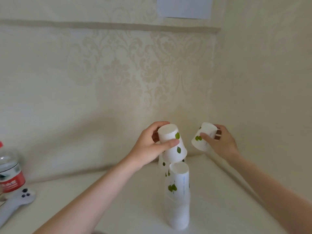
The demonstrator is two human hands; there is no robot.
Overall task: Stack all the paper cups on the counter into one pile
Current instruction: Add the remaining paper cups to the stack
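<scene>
Each hand's grip clamps an inverted paper cup, left hand on the left cup, right hand on the right cup; next, the left cup needs centring over the stack.

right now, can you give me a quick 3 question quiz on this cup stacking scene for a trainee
1. True or false: each hand holds an upside-down paper cup.
2. The cup in the left hand is: A) directly above the pile, B) lying on the counter, C) beside the bottle.
3. Fill in: the cups carry printed green ____.

Key
1. True: the left cup and the right hand cup both show bases up.
2. A
3. leaves
</scene>
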